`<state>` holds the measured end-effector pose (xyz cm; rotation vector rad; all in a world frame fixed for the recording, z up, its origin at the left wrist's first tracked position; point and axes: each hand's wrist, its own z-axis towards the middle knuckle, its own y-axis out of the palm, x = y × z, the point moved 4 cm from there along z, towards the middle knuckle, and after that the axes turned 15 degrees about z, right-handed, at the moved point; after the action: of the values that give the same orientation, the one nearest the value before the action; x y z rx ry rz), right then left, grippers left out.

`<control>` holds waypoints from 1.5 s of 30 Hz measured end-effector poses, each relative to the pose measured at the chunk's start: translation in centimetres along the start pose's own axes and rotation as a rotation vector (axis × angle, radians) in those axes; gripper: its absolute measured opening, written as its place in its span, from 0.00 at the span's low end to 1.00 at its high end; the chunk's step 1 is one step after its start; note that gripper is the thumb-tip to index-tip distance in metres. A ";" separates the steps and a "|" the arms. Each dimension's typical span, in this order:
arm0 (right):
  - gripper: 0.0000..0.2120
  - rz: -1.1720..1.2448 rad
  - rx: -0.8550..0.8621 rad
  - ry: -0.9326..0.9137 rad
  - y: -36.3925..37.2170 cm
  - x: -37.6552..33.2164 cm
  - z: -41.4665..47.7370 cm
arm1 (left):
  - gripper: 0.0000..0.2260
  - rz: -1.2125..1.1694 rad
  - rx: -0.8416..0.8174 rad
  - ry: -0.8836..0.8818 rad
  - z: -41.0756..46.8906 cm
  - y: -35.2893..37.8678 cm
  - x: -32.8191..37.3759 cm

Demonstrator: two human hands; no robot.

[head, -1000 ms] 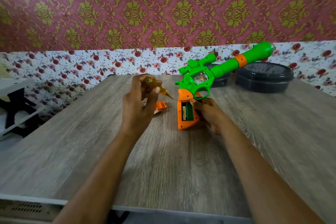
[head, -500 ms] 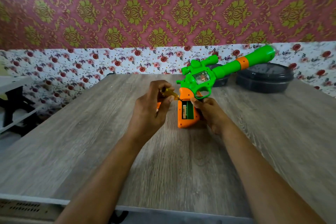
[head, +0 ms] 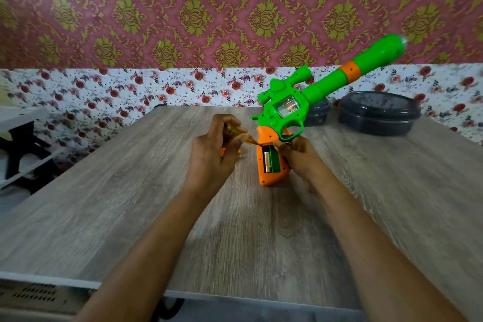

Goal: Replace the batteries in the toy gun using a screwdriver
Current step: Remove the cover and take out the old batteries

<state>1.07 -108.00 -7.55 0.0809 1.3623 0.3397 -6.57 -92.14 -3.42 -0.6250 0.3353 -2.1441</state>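
left hand [head: 211, 154] has brought the screwdriver [head: 232, 130] to the grip of the toy gun [head: 285, 110].
its fingers curl round the handle; the right hand [head: 298, 155] pinches the grip, butt on the table [head: 130, 204], beside the open bay with a battery [head: 267, 162]. tip contact too blurred to tell.

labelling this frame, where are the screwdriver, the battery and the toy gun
screwdriver [head: 235, 131], head view, on its yellow handle
battery [head: 266, 162], head view, on its side, inside the open grip compartment
toy gun [head: 316, 90], head view, on the green barrel
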 end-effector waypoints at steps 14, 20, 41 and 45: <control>0.08 -0.165 -0.039 -0.050 0.5 -0.4 0.1 | 0.03 -0.536 0.012 -0.836 -0.6 1.1 -5.6; 0.06 -0.079 0.042 0.043 -0.1 0.3 0.1 | 0.02 -0.771 0.163 -1.040 -0.7 0.9 -5.5; 0.09 -0.241 -0.053 -0.105 1.4 -0.2 0.3 | 0.18 0.349 -0.336 -0.018 -1.0 2.6 0.0; 0.09 -0.221 -0.027 -0.074 1.3 -0.1 0.2 | 0.09 0.259 -0.291 -0.038 -1.0 2.3 -0.1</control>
<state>0.98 -106.74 -7.09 -0.0790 1.2793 0.1674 -5.47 -93.44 -5.30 -0.7422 0.6779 -1.8482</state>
